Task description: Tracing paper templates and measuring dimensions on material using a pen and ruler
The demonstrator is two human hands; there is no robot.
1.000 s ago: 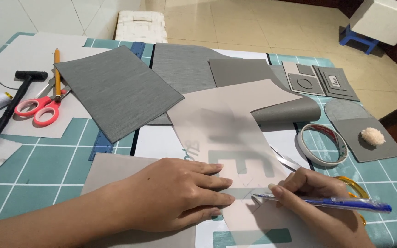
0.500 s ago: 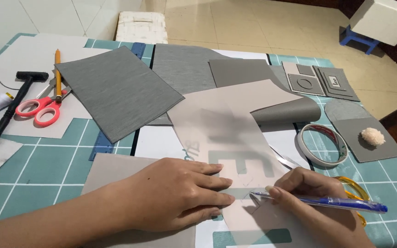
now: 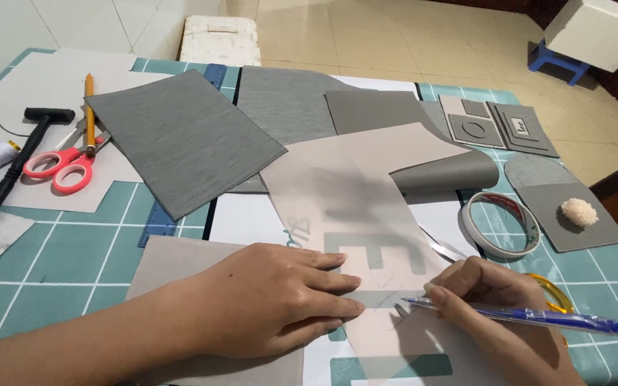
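Head view: two hands marking a translucent sheet on a teal cutting mat.

Lower centre: the left hand [image 3: 273, 300] lies flat, fingers extended and together, palm pressing the translucent sheet [image 3: 345, 207]; it grips nothing. Lower right: the right hand [image 3: 495, 314] is closed around a blue pen [image 3: 516, 314], whose tip meets the sheet just beside the left fingertips. The sheet runs from under both hands up toward frame centre, overlapping grey material pieces [image 3: 180, 136]. A roll of tape [image 3: 501, 224] lies just above the right hand. Upper left: pink-handled scissors [image 3: 62, 166], an orange pencil [image 3: 89, 114] and a black hammer [image 3: 19, 161] lie on the mat [image 3: 59, 257], well apart from both hands.
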